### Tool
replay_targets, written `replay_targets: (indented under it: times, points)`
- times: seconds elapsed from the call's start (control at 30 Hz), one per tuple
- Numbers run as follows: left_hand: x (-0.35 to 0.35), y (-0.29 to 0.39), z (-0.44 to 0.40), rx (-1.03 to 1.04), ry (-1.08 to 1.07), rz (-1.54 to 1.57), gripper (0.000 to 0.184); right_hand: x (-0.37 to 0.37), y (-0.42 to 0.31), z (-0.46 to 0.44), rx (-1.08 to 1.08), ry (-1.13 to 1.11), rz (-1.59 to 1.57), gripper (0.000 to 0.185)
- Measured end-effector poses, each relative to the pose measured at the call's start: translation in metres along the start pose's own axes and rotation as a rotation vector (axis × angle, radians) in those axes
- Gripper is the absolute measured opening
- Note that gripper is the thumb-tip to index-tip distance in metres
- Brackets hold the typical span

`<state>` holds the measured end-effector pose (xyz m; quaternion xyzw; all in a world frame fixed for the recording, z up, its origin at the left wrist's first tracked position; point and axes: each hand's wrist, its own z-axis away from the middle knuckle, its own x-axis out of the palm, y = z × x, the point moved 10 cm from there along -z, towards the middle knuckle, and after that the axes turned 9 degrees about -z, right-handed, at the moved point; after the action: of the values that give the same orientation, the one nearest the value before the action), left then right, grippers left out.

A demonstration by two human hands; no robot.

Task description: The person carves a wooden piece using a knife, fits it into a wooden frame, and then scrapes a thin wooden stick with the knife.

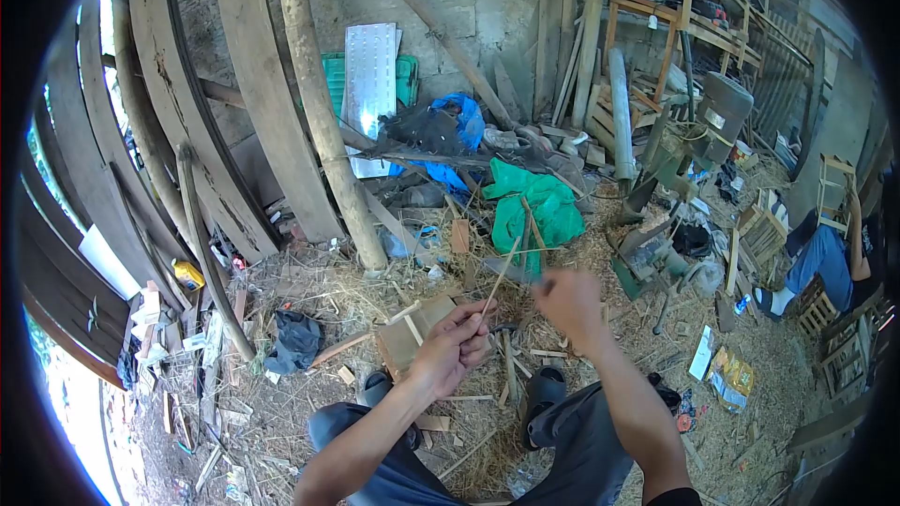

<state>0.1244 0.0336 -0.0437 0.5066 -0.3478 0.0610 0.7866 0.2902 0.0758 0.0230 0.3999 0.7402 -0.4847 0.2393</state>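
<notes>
My left hand (457,353) is closed around a thin wooden stick (506,272), which points up and away from me. Just to the right, my right hand (569,305) is curled like a fist and blurred by motion. A grey, blade-like shape (506,269) lies beyond the stick and reaches toward the right fingers; I cannot tell whether they grip it. Below the hands, between my feet, a tool like a hammer (507,330) stands among wood scraps. Left of it is a flat wooden board (398,342).
A green plastic sheet (534,211) and blue tarp (459,122) lie ahead. A leaning pole (323,112) rises at left. Machinery (698,126) stands at right, and a seated person (820,267) holds a wooden frame (834,189). Straw and offcuts cover the ground.
</notes>
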Motion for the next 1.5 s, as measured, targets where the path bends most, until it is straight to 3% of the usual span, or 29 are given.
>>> replay_targets:
  times: [0.03,0.13,0.47,0.53,0.63,0.73,0.8,0.9,1.1,1.17,1.23,1.37,1.43,1.5]
  points:
    - [-0.004,-0.002,-0.002,-0.017,0.058,0.031,0.027,0.016,-0.024,0.006,-0.113,-0.106,0.005,0.014]
    - [0.001,-0.001,-0.002,0.023,0.053,0.008,0.03,0.026,-0.034,0.009,-0.145,-0.065,0.047,0.013]
    - [0.005,0.007,-0.005,0.068,0.032,-0.061,0.026,0.016,0.016,-0.028,0.025,-0.06,0.239,0.015]
    - [0.003,-0.002,0.016,-0.037,0.065,-0.143,0.025,-0.02,0.1,-0.033,0.458,0.049,0.249,0.019]
    - [-0.005,0.009,0.005,-0.001,-0.003,-0.056,0.025,-0.021,0.106,-0.013,0.499,0.001,0.245,0.024]
    - [0.002,0.016,-0.002,0.04,0.005,-0.034,0.026,-0.007,0.037,-0.008,0.184,0.035,-0.016,0.018]
    - [0.002,0.016,-0.005,0.049,0.018,-0.023,0.026,0.008,-0.02,0.001,-0.029,-0.021,0.008,0.015]
    - [0.007,0.008,-0.009,0.056,-0.01,-0.044,0.027,0.033,-0.041,0.006,-0.105,-0.099,0.085,0.014]
    - [0.014,0.002,-0.006,0.006,-0.04,-0.056,0.026,0.021,-0.014,-0.012,-0.051,-0.016,0.088,0.011]
    - [0.014,0.005,-0.007,0.024,-0.04,-0.108,0.027,0.026,0.013,-0.022,0.08,-0.056,0.178,0.013]
    - [0.018,-0.004,0.012,-0.006,-0.056,-0.121,0.026,-0.008,0.084,-0.034,0.374,0.027,0.213,0.017]
    - [0.009,0.008,0.007,-0.003,-0.048,-0.074,0.025,-0.033,0.104,-0.014,0.368,0.215,0.308,0.019]
    - [0.009,0.014,0.004,0.035,-0.023,-0.075,0.024,-0.026,0.054,-0.01,0.232,0.169,0.027,0.018]
    - [0.005,0.014,0.0,0.053,0.004,-0.104,0.024,-0.011,0.004,-0.003,0.079,0.037,-0.052,0.016]
